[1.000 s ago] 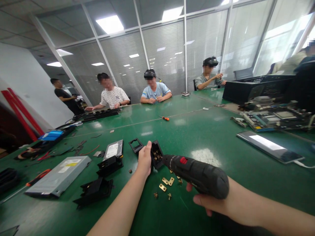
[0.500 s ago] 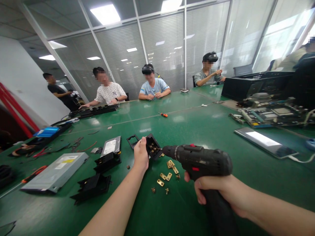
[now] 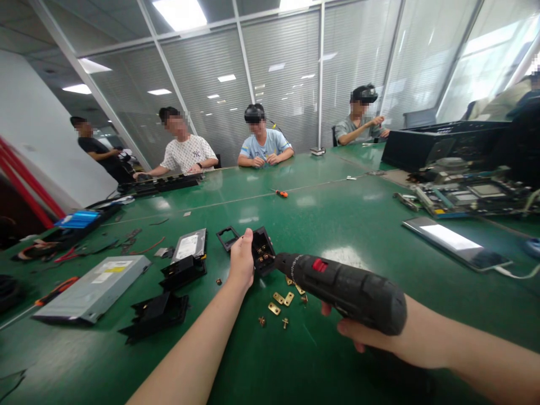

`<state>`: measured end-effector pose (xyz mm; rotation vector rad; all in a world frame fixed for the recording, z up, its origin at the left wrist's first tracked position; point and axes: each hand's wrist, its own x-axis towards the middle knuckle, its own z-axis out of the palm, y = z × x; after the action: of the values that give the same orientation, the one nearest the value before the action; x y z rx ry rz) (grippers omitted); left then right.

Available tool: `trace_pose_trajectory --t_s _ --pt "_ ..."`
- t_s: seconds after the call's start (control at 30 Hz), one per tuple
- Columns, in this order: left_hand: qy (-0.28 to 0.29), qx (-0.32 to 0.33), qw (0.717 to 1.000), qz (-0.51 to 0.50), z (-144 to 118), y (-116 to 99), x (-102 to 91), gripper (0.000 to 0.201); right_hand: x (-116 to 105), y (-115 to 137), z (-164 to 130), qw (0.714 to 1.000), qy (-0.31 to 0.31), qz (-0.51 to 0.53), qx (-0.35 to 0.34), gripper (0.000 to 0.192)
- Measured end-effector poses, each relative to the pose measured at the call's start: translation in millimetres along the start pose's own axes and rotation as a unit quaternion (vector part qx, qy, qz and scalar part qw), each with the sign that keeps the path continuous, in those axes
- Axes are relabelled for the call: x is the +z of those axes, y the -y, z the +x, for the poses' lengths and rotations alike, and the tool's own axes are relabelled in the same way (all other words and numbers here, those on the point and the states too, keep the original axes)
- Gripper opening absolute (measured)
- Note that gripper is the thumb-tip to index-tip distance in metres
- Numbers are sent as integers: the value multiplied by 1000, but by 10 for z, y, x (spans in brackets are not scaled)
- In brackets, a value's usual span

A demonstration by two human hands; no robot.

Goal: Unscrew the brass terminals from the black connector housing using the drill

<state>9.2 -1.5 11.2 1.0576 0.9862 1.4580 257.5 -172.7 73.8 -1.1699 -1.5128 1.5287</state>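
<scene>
My left hand (image 3: 242, 261) grips a black plastic housing (image 3: 262, 239) by its left side, thumb up. Brass screws show inside its open face. My right hand (image 3: 358, 332) is wrapped around the handle of a black cordless drill (image 3: 346, 287). The drill's chuck points left at the housing's right part; whether the bit touches a screw I cannot tell. Under the drill's front lie several small brass plates (image 3: 274, 308) and loose screws (image 3: 286, 323). A black square frame (image 3: 228, 238) is just behind my left hand.
Two black plastic housings (image 3: 156, 316) and a hard drive (image 3: 189, 245) lie to the left, beside a silver optical drive (image 3: 93, 287). An orange screwdriver (image 3: 280, 193) rests farther back. At right are a phone (image 3: 453, 243) and circuit boards (image 3: 476, 194). Several people sit across the table.
The drill has rolled over, its top now turned more toward me, and its rear end has come lower. My left hand still holds the housing in nearly the same place.
</scene>
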Motion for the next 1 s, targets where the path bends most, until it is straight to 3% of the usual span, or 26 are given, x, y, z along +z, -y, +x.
trace_pose_trajectory --t_s 0.07,0.2,0.3,1.0 --pt "12 -9 1000 4 -1 24 1 73 14 27 1 1000 -3 -5 12 74" --pt "48 -43 998 2 16 76 -23 74 3 31 45 1000 8 -2 23 30" --pt "68 -65 996 -10 24 76 -40 73 -33 -15 78 1000 17 3 2 18" --pt "77 -63 995 -5 37 85 -78 58 -72 -13 100 1000 17 -5 -4 18"
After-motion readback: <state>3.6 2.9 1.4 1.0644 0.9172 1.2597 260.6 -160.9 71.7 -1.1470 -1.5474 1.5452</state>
